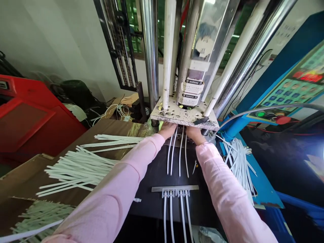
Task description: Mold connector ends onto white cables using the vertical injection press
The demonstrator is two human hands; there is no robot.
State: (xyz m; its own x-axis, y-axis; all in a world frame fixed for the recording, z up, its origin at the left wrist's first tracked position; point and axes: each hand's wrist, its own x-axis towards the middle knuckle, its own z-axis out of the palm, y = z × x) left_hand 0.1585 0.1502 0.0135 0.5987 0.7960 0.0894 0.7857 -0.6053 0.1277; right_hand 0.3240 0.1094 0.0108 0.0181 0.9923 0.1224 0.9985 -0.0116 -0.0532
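Both hands reach under the pale plate [182, 116] of an upright press. My left hand [168, 129] is on the left side, its fingers hidden beneath the plate edge. On the right side my right hand [195, 134] also goes under the plate, fingers out of sight. Between the hands, several thin white cables [180, 155] run out from under the plate toward me over the black surface [148, 179]. What either hand touches or grips is hidden. Closer to me, a narrow bar [174, 188] has several white cables [171, 212] with moulded-looking ends lined up against it.
Bundles of white cables [78, 165] cover the brown table at left. More cables [239, 162] lie on the blue ledge at right. A control panel [288, 91] with a red button [283, 119] stands right. Steel columns [151, 50] rise behind. A red machine [32, 118] is far left.
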